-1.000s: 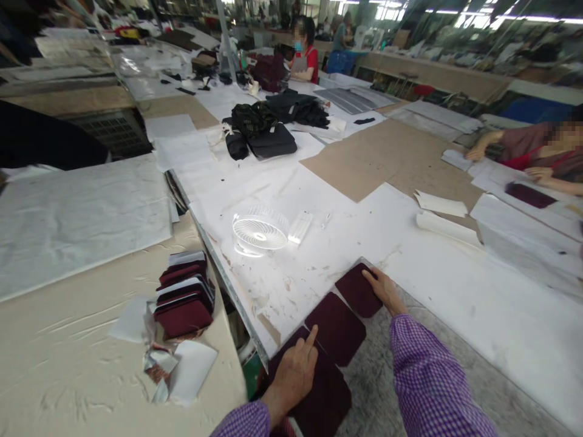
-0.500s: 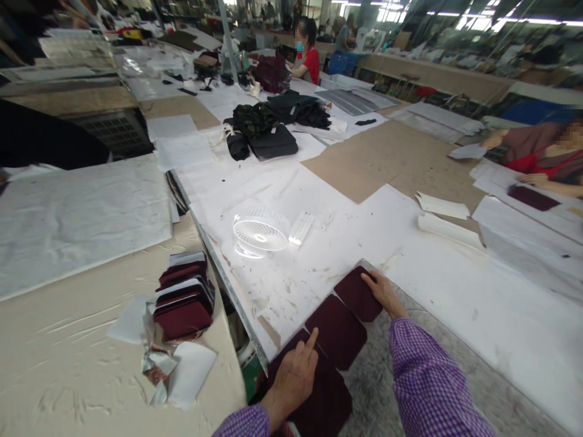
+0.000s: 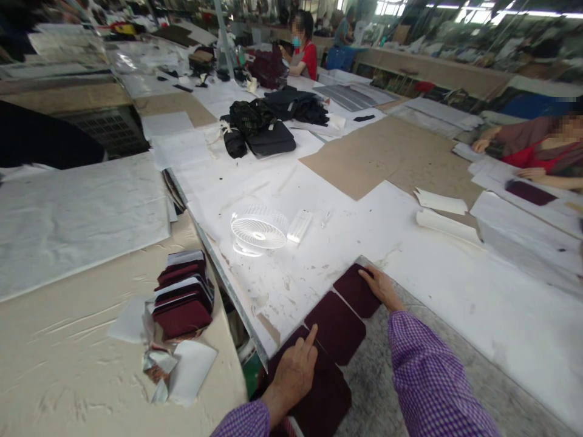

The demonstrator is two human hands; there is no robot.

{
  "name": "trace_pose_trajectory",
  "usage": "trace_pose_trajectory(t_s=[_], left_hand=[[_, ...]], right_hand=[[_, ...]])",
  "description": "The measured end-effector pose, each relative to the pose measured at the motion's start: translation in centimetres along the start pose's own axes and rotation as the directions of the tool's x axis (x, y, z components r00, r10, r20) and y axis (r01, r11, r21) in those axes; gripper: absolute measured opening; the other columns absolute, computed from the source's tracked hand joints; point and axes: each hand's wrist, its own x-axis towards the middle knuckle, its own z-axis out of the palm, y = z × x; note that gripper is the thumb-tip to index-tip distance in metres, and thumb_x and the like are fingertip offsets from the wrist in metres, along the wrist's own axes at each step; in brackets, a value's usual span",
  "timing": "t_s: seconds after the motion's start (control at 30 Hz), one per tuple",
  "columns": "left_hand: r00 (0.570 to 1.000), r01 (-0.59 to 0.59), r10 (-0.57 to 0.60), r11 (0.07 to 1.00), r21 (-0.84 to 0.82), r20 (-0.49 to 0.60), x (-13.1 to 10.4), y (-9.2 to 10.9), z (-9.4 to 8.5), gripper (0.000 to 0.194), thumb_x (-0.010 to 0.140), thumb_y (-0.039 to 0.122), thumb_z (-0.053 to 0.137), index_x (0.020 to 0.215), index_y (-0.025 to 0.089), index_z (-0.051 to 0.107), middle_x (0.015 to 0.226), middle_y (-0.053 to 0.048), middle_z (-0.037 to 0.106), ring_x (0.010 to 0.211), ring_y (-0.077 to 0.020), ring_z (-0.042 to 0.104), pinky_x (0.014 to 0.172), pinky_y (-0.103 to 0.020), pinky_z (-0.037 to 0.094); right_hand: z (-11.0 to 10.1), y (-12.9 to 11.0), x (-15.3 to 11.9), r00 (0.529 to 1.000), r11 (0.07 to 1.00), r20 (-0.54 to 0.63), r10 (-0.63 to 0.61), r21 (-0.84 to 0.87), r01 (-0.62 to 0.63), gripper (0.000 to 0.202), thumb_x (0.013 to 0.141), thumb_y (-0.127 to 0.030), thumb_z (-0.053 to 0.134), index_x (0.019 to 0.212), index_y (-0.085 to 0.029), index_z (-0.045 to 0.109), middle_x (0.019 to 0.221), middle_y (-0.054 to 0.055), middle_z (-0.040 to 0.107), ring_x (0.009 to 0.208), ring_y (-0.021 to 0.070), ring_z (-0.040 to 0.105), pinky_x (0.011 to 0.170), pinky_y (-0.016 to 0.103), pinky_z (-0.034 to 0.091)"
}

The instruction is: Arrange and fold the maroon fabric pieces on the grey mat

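Three maroon fabric pieces with cut corners lie in a row along a grey mottled board at the table's near edge. My left hand (image 3: 295, 369) rests on the nearest maroon piece (image 3: 324, 405), its index finger stretched toward the seam beside the middle maroon piece (image 3: 336, 328). At the top right edge of the farthest maroon piece (image 3: 355, 290), my right hand (image 3: 381, 287) lies with its fingers extended on the cloth. Neither hand lifts a piece. The right thumb is hard to make out.
A white fan (image 3: 259, 232) and a white flat box (image 3: 299, 226) sit beyond the pieces. On the left table stands a stack of maroon and grey pieces (image 3: 183, 315) beside paper scraps. Dark bundled cloth (image 3: 272, 139) lies farther back. A co-worker (image 3: 542, 145) works at the right.
The view has shifted slightly, so everything sits a little differently in the frame. Both hands stay at nearly the same spots on the maroon pieces.
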Motion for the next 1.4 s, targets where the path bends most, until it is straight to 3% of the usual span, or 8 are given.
trace_pose_trajectory(t_s=[0.23, 0.4, 0.63, 0.87, 1.03, 1.1, 1.2, 1.4], left_hand=[[1.000, 0.001, -0.001, 1.000, 0.000, -0.009, -0.1, -0.1, 0.3, 0.020, 0.077, 0.005, 0.039, 0.087, 0.018, 0.050, 0.151, -0.008, 0.028, 0.087, -0.0205, 0.055, 0.069, -0.034, 0.052], [0.998, -0.006, 0.007, 1.000, 0.012, -0.056, -0.1, -0.2, 0.6, 0.022, 0.077, 0.005, 0.040, 0.091, 0.017, 0.051, 0.150, -0.009, 0.030, 0.090, -0.0203, 0.055, 0.069, -0.033, 0.052], [0.999, -0.005, 0.006, 1.000, 0.023, -0.052, 0.0, -0.2, 0.8, 0.019, 0.078, 0.005, 0.040, 0.087, 0.017, 0.052, 0.150, -0.009, 0.029, 0.089, -0.0198, 0.055, 0.066, -0.032, 0.052], [0.997, -0.015, 0.018, 0.999, 0.043, -0.071, 0.0, -0.1, 0.5, 0.019, 0.078, 0.005, 0.043, 0.087, 0.017, 0.054, 0.147, -0.010, 0.036, 0.084, -0.0206, 0.056, 0.064, -0.033, 0.052], [0.996, -0.028, 0.033, 0.998, 0.055, -0.086, 0.0, -0.2, 0.5, 0.017, 0.078, 0.005, 0.043, 0.085, 0.017, 0.054, 0.148, -0.010, 0.034, 0.084, -0.0212, 0.056, 0.064, -0.034, 0.052], [0.996, -0.028, 0.033, 0.998, 0.057, -0.086, -0.1, -0.2, 0.5, 0.017, 0.078, 0.006, 0.043, 0.086, 0.017, 0.054, 0.148, -0.009, 0.034, 0.085, -0.0212, 0.056, 0.065, -0.034, 0.052], [0.997, -0.023, 0.027, 0.998, 0.059, -0.075, -0.1, -0.2, 0.6, 0.019, 0.077, 0.006, 0.044, 0.088, 0.017, 0.054, 0.148, -0.008, 0.035, 0.087, -0.0211, 0.056, 0.067, -0.034, 0.053], [0.998, -0.016, 0.020, 0.998, 0.062, -0.062, 0.1, -0.1, 0.7, 0.019, 0.077, 0.004, 0.041, 0.086, 0.017, 0.052, 0.150, -0.008, 0.031, 0.086, -0.0209, 0.056, 0.066, -0.034, 0.053]], right_hand=[[-0.2, -0.6, -0.3, 1.000, 1.000, 0.000, 0.005, 0.011, -0.005, 0.028, 0.088, -0.042, 0.052, 0.091, -0.015, 0.061, 0.080, 0.001, 0.064, 0.075, 0.0145, 0.060, 0.075, 0.036, 0.049], [-2.2, -2.2, -0.4, 0.997, 0.997, -0.074, 0.038, 0.074, -0.033, 0.033, 0.087, -0.046, 0.050, 0.089, -0.016, 0.061, 0.076, 0.000, 0.063, 0.070, 0.0140, 0.059, 0.071, 0.034, 0.049], [-10.2, -5.9, -1.5, 0.981, 0.985, -0.183, 0.070, 0.168, -0.039, 0.034, 0.079, -0.051, 0.053, 0.083, -0.019, 0.063, 0.069, 0.002, 0.063, 0.064, 0.0178, 0.056, 0.058, 0.030, 0.044], [-19.9, -9.0, -4.6, 0.945, 0.976, -0.306, 0.116, 0.210, -0.052, 0.029, 0.076, -0.050, 0.059, 0.078, -0.021, 0.060, 0.061, -0.003, 0.055, 0.051, 0.0103, 0.047, 0.045, 0.023, 0.037], [-23.6, -10.1, -5.9, 0.904, 0.930, -0.410, 0.120, 0.366, 0.042, 0.032, 0.070, -0.049, 0.068, 0.080, -0.020, 0.062, 0.063, -0.003, 0.056, 0.050, 0.0079, 0.045, 0.044, 0.021, 0.034], [-23.5, -10.0, -6.1, 0.894, 0.907, -0.427, 0.135, 0.417, 0.063, 0.032, 0.069, -0.049, 0.069, 0.080, -0.020, 0.062, 0.064, -0.003, 0.057, 0.050, 0.0077, 0.045, 0.044, 0.021, 0.033], [-21.5, -9.3, -5.7, 0.899, 0.874, -0.402, 0.172, 0.483, 0.048, 0.032, 0.070, -0.051, 0.068, 0.079, -0.021, 0.060, 0.063, -0.004, 0.056, 0.048, 0.0078, 0.045, 0.043, 0.021, 0.035], [-12.6, -6.3, -3.6, 0.947, 0.822, -0.232, 0.223, 0.567, -0.055, 0.033, 0.075, -0.053, 0.060, 0.080, -0.021, 0.057, 0.060, -0.004, 0.056, 0.047, 0.0106, 0.047, 0.041, 0.023, 0.038]])
